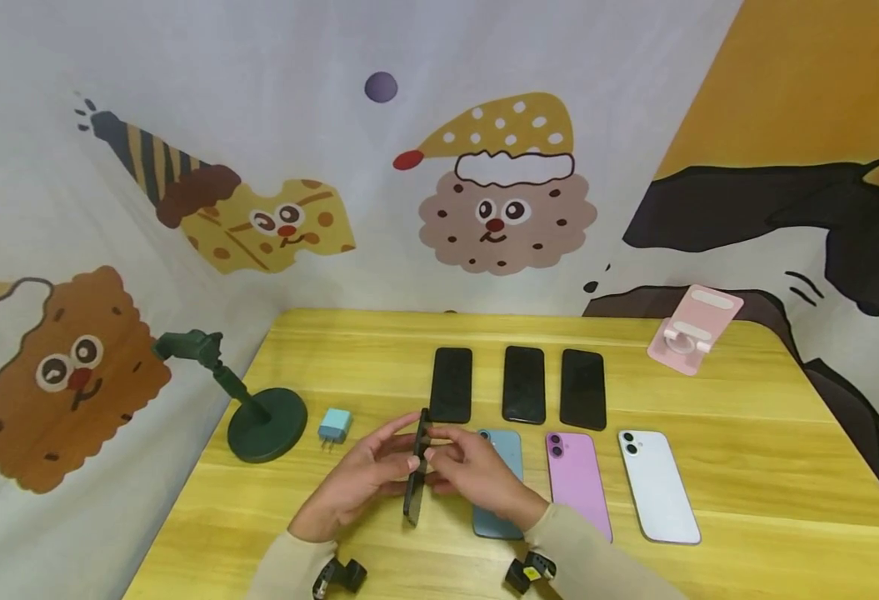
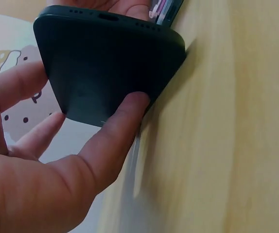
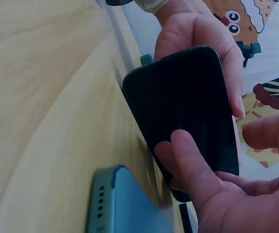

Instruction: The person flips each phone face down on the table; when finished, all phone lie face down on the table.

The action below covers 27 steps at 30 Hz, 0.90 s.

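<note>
A black phone [image 1: 413,492] stands on its long edge, close over the table, between the two hands. My left hand [image 1: 352,479] grips it, with the thumb [image 2: 125,121] on its dark back and other fingers around the side; the port and speaker holes face the left wrist camera. On the other side, my right hand [image 1: 487,479] touches the dark front face with its fingertips [image 3: 181,137]. Beside the right hand lies a blue phone [image 1: 510,450] back up, partly hidden by that hand. A pink phone [image 1: 580,479] and a white phone [image 1: 660,487] lie to its right.
Behind them, several black phones [image 1: 524,383] lie in a row. A blue plug charger [image 1: 336,423] and a dark green phone stand [image 1: 267,425] are at the left. At the back right stands a pink folding holder [image 1: 694,329]. Printed cloth [image 1: 319,67] hangs around the table.
</note>
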Motion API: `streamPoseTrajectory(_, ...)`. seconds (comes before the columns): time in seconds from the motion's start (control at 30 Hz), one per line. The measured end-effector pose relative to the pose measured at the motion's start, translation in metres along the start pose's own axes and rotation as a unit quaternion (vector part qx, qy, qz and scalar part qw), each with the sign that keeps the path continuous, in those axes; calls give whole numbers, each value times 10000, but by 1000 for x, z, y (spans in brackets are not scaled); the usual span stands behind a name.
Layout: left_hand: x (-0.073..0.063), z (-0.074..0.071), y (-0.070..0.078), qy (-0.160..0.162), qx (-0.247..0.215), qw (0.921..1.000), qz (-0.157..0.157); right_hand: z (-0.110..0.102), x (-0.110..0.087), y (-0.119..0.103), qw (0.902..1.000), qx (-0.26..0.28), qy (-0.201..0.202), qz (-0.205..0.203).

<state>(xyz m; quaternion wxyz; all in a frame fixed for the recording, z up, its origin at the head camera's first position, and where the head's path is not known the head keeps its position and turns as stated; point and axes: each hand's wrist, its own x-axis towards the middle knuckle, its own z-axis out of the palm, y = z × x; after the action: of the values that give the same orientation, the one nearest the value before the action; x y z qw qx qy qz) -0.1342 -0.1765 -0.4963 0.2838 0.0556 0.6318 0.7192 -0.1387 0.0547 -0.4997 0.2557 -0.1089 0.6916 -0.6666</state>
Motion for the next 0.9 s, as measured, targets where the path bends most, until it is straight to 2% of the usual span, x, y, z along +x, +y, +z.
streamPoseTrajectory(0.13, 1, 2, -1, -90, 100, 9999, -16, 1, -4, -2, 9998, 175, -5, 2)
streamPoseTrajectory(0.33, 1, 6, -2, -298, 342, 9990, -12, 0, -7, -6, 9995, 215, 222, 58)
streamPoseTrajectory(0.57, 1, 10, -2, 60, 905, 9959, -64, -4, -8, -4, 9985, 245, 491, -16)
streamPoseTrajectory(0.73, -1, 10, 3, 297, 536, 9981, -114, -7, -10, -8, 9975, 267, 655, -84)
streamPoseTrajectory(0.9, -1, 8, 0, 216, -24, 9996, -190, -8, -14, -11, 9978, 321, 562, -159)
